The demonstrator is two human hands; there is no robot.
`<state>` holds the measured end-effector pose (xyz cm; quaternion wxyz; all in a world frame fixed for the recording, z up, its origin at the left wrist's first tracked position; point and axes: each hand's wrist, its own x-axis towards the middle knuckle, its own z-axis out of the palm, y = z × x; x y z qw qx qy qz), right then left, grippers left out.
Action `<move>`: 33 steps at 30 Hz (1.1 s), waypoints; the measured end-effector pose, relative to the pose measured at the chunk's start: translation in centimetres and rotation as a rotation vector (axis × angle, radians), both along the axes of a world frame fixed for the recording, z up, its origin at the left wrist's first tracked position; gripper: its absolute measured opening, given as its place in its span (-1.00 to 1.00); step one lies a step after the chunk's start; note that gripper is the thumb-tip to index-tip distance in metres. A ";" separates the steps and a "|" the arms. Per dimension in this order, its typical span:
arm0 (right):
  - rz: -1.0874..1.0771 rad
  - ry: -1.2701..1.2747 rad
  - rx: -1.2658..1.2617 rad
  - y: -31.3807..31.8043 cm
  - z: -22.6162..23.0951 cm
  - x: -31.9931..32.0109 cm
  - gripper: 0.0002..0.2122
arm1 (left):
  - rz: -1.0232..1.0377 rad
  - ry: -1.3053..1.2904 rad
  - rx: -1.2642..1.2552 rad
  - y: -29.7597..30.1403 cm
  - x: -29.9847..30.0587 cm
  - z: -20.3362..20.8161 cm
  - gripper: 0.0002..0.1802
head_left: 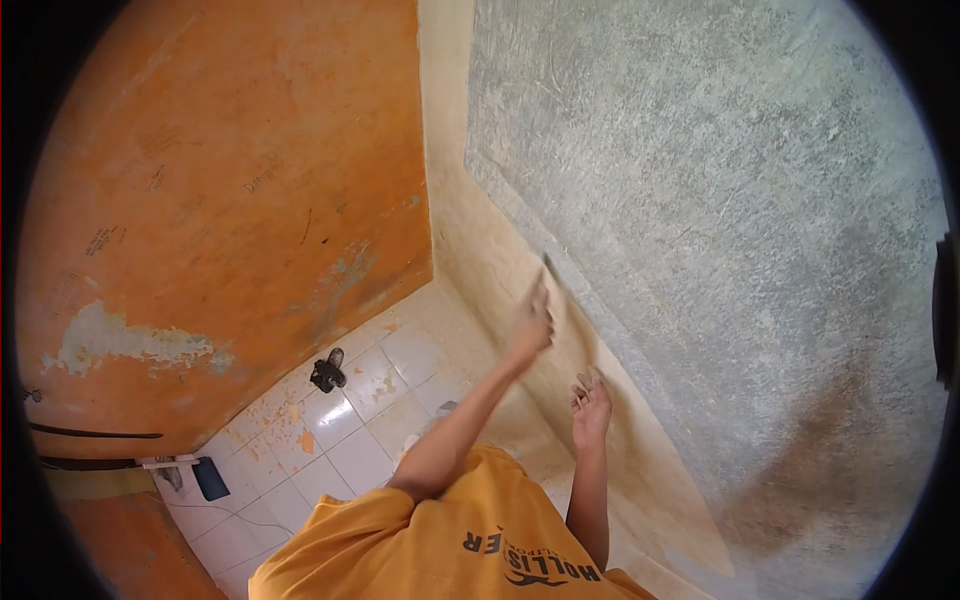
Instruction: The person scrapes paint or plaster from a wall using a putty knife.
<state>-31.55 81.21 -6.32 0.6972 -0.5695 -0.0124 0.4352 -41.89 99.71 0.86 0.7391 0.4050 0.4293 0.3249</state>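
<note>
My left hand (533,325) is raised to the wall, its fingers closed around a thin tool with a dark tip (547,263). The tip meets the line where a smooth cream band (485,225) borders the rough, mottled grey wall surface (690,200). Most of the tool is hidden in my fist, so its exact kind does not show. Lower and to the right, my right hand (591,405) is beside the cream band, fingers apart and slightly bent, holding nothing. Whether its fingertips touch the wall I cannot tell.
An orange wall (250,180) with peeled patches stands at the left. Orange flakes (306,441) lie on the white tiled floor (330,480). A dark lump (328,371) sits near the wall's foot. Farther left are a dark blue flat object (211,479) and a long black bar (95,433).
</note>
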 end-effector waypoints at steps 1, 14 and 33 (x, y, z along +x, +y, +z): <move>0.038 0.019 -0.018 -0.2 0.1 -0.1 -0.54 | -0.003 -0.003 0.003 -1.4 0.2 0.7 -0.41; -0.043 0.013 -0.058 -1.1 -0.8 0.9 -0.56 | -0.037 -0.016 0.011 -2.5 0.8 -0.3 -0.42; -0.046 0.031 -0.032 -3.4 -0.9 0.7 -0.56 | 0.017 0.016 -0.010 -2.5 1.3 -0.7 -0.42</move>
